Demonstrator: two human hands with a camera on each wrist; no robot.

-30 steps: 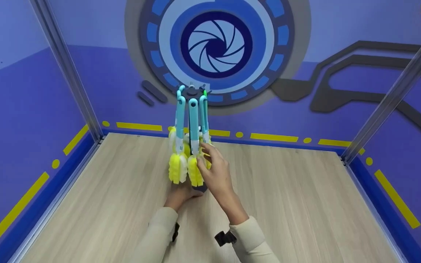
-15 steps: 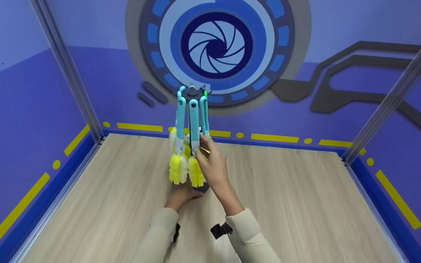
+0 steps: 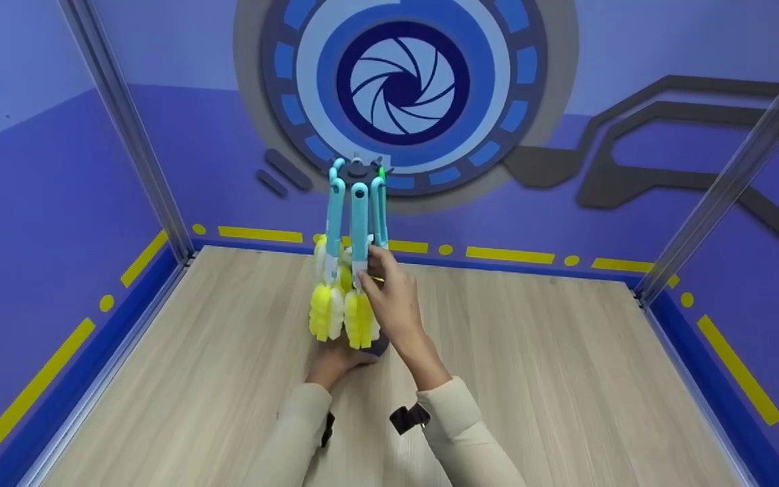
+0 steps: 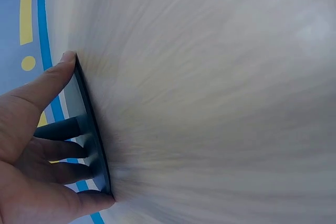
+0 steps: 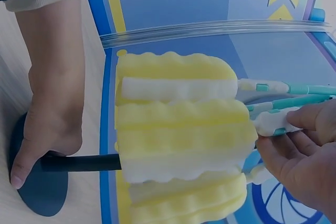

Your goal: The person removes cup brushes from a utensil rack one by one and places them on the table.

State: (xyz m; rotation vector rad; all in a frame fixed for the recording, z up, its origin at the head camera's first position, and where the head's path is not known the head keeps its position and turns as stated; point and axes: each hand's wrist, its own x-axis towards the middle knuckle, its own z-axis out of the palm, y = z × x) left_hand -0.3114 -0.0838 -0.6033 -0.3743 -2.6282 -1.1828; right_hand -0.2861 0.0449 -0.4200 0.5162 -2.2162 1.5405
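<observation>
A dark stand [image 3: 357, 173] with a hooked round top holds several hanging sponge bottle brushes with teal handles and yellow-and-white heads. My left hand [image 3: 335, 362] grips the round base [image 5: 44, 192] on the table; in the left wrist view its thumb and fingers spread across the base to the rim. With my right hand [image 3: 396, 301] I pinch the white neck of the front sponge bottle brush [image 3: 359, 325], just above its sponge. That brush still hangs from the hook. In the right wrist view the pole [image 5: 84, 163] rises from the base and disappears behind the sponges.
A wood-grain table [image 3: 531, 379] lies under the stand. Blue printed panels [image 3: 633, 223] enclose its back and sides, with metal posts [image 3: 126, 128] at the corners. Other brushes [image 5: 178, 74] hang close beside the held one.
My right hand has moved slightly up and left, from the sponge's side onto the brush neck. The two front sponge heads have swung a little to the left. My left hand stays on the base.
</observation>
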